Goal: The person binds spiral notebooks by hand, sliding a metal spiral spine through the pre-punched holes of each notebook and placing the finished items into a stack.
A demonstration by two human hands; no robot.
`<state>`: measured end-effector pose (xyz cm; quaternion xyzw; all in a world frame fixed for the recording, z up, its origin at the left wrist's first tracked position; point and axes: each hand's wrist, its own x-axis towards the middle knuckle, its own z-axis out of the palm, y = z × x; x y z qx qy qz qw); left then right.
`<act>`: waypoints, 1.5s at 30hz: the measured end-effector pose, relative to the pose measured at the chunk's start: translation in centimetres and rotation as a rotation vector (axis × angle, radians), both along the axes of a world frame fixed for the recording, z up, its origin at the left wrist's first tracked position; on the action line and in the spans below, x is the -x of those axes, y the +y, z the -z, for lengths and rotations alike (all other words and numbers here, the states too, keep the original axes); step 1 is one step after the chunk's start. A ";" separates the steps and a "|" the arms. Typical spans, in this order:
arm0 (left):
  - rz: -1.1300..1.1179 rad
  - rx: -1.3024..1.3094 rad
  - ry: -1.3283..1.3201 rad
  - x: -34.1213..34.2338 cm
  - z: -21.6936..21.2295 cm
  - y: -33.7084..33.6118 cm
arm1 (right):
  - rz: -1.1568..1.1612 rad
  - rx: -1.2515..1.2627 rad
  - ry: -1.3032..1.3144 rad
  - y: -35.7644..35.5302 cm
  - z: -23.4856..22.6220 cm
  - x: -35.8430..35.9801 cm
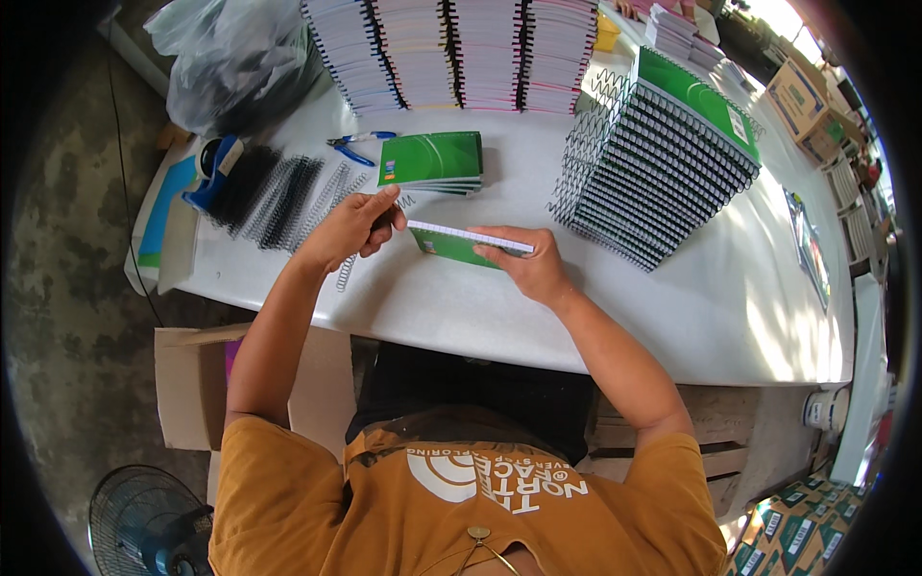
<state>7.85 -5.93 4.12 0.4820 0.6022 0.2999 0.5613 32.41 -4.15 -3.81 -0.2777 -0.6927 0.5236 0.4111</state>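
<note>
My right hand (538,264) grips a green-covered notebook (449,246) near its right end, thumb on the cover. Its white edge with a row of punched holes faces up. At the notebook's left end, my left hand (363,226) pinches a thin spiral coil (407,202), whose tip pokes out past the fingers. Most of that coil is hidden by the hand. Just beyond lies a small stack of green notebooks (432,158) without coils. Loose clear and black spiral coils (279,197) are spread on the table left of my left hand.
Blue-handled cutting pliers (353,149) and a blue tape dispenser (213,173) lie to the left. A tall stack of coil-bound notebooks (663,163) stands at right. Rows of bound books (451,58) line the back, beside a plastic bag (230,62). A fan (144,523) stands lower left.
</note>
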 end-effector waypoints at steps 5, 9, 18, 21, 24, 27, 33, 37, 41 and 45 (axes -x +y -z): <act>0.149 0.044 0.075 0.3 -1.6 -0.2 | 0.108 0.028 0.049 0.0 0.1 0.2; 0.134 0.043 0.084 0.3 -0.8 -0.5 | 0.101 0.020 0.089 0.1 0.3 0.4; 0.173 -0.261 0.123 0.6 -0.2 -0.6 | 0.021 0.004 0.031 -0.2 0.3 0.1; 0.244 -0.679 0.453 0.0 -0.6 -1.3 | 0.025 -0.088 0.055 -0.5 0.1 0.4; 0.333 -0.697 0.815 -1.0 -1.8 -2.6 | -0.005 0.033 0.133 -0.5 0.7 0.6; 0.417 -0.680 1.070 -1.0 -2.3 -2.6 | -0.017 -0.064 -0.017 -1.4 0.1 0.5; 0.220 -1.007 1.336 -3.2 7.4 -8.4 | 0.077 -0.218 0.050 -2.9 -0.3 1.3; 0.056 -1.293 1.502 -3.1 5.8 -7.7 | 0.041 -0.305 0.075 -3.8 -0.8 1.4; -0.118 -1.262 1.131 -2.7 8.2 -6.1 | 0.013 -0.408 0.071 -4.4 -1.4 1.6; 0.220 -1.433 1.381 -4.8 7.5 -9.7 | 0.048 -0.447 0.051 -3.8 -0.8 1.4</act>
